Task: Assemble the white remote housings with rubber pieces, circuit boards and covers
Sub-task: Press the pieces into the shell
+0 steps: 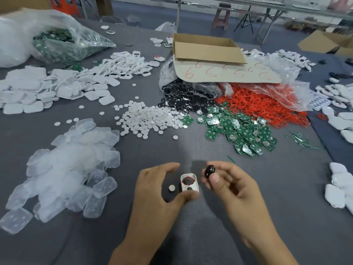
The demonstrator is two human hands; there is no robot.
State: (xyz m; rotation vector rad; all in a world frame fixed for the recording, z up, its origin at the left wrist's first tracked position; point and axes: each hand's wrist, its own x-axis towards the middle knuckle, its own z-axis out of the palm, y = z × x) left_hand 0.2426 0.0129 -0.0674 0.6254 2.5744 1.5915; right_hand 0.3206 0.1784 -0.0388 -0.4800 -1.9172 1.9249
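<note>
Two bare hands in shot, left hand (156, 186) and right hand (235, 186); left forearm (137, 241) and right forearm (267, 243) bare to the near edge; nails short, plain.

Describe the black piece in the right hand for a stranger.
Start at the grey table's near edge. There the right hand pinches a small glossy black rubber pad beside the open white remote housing by the left hand. Unlike the black pads heaped farther back, it is held alone.
</note>
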